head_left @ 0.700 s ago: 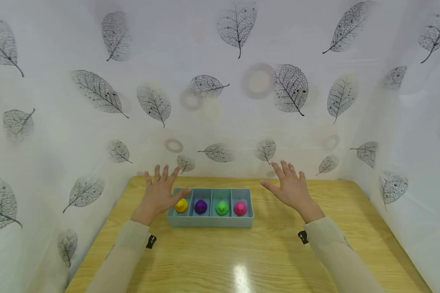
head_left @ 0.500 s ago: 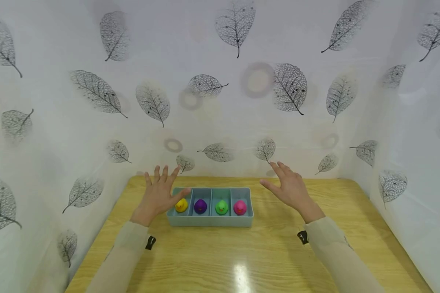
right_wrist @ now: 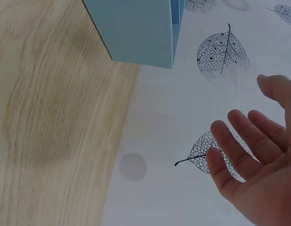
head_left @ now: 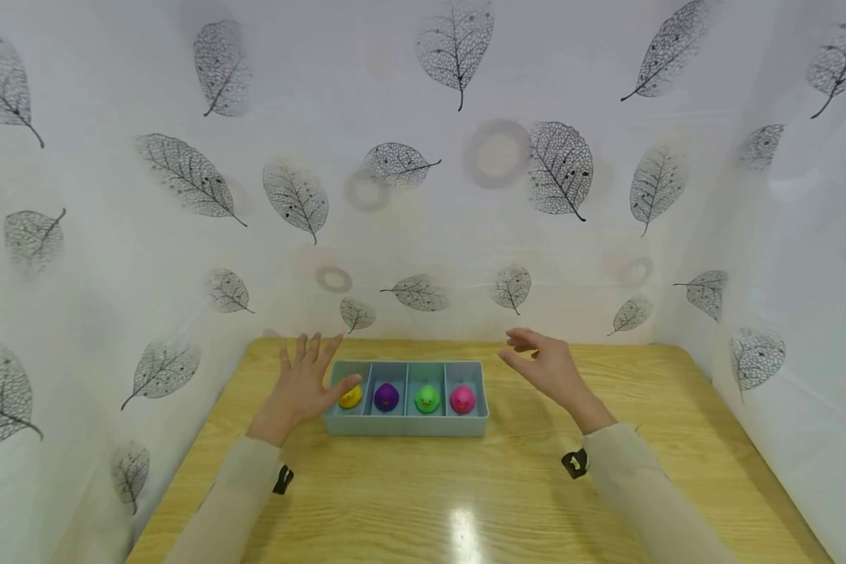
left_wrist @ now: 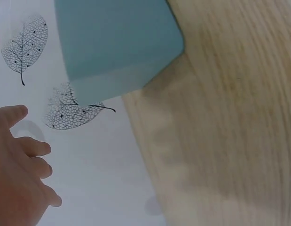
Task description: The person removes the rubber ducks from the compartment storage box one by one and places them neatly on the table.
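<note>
A pale blue tray (head_left: 406, 426) with side-by-side compartments stands on the table. From left to right its compartments hold a yellow toy duck (head_left: 350, 397), a purple one (head_left: 385, 398), a green duck (head_left: 427, 400) and a pink duck (head_left: 462, 400). My left hand (head_left: 298, 395) hovers at the tray's left end with fingers spread; its thumb overlaps the yellow duck in the head view. To the right of the tray, my right hand (head_left: 551, 371) hangs in the air, its fingers loosely bent and holding nothing. Both wrist views show a tray end beyond the hand.
The wooden table (head_left: 423, 493) ends at a white sheet (head_left: 423, 227) printed with grey leaves, which rises behind and along both sides. A black strap (head_left: 575, 463) hangs by the right sleeve, another black piece (head_left: 283, 479) by the left.
My right hand has dipped slightly and its fingers have bent inward from being spread. My left hand has shifted a little down and to the left. The ducks and tray stay put.
</note>
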The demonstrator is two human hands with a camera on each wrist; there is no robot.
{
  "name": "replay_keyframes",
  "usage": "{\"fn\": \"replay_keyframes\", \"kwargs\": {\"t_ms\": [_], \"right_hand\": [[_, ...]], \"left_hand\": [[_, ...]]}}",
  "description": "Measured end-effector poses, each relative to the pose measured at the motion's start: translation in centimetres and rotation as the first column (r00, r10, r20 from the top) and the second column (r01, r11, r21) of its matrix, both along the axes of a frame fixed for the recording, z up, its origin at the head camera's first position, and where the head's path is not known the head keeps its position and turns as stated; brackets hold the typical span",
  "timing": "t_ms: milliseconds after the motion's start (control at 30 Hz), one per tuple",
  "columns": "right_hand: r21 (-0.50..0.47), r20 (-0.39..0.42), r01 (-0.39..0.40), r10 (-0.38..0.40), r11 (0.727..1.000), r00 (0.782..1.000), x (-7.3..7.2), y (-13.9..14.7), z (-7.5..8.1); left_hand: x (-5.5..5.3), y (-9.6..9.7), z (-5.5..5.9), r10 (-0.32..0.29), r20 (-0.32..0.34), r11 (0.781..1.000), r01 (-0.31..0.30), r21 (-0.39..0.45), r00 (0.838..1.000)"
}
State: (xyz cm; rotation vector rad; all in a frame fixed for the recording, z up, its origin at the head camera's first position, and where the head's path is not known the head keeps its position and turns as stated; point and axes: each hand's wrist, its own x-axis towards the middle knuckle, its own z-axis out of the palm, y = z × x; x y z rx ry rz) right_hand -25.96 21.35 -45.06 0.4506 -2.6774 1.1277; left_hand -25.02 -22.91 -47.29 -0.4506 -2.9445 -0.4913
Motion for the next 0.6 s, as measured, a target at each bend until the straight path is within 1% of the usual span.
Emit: {"fn": "replay_keyframes", "kwargs": {"t_ms": [100,167,400,600], "right_hand": [[-0.050,0.008,-0.031,0.032,0.998,0.999,0.1,-0.4,-0.4],[-0.063,0.017,-0.053,0.054,0.997,0.998,0.2,-0.7,-0.7],[-0.061,0.081,-0.099,0.103,0.993,0.991,0.5,-1.6,-1.6],[-0.064,0.103,-0.124,0.130,0.990,0.986,0.8,-2.2,-2.3]], "left_hand": [[0.0,-0.3,-0.7,-0.007,-0.004,1.000,0.007,0.014,1.000],[0.0,-0.4,-1.1,-0.013,-0.003,1.000,0.013,0.017,1.000],[0.4,-0.7,-2.6,-0.008,0.013,1.000,0.008,0.011,1.000],[0.5,-1.0,-3.5,-0.010,0.025,1.000,0.009,0.013,1.000]]}}
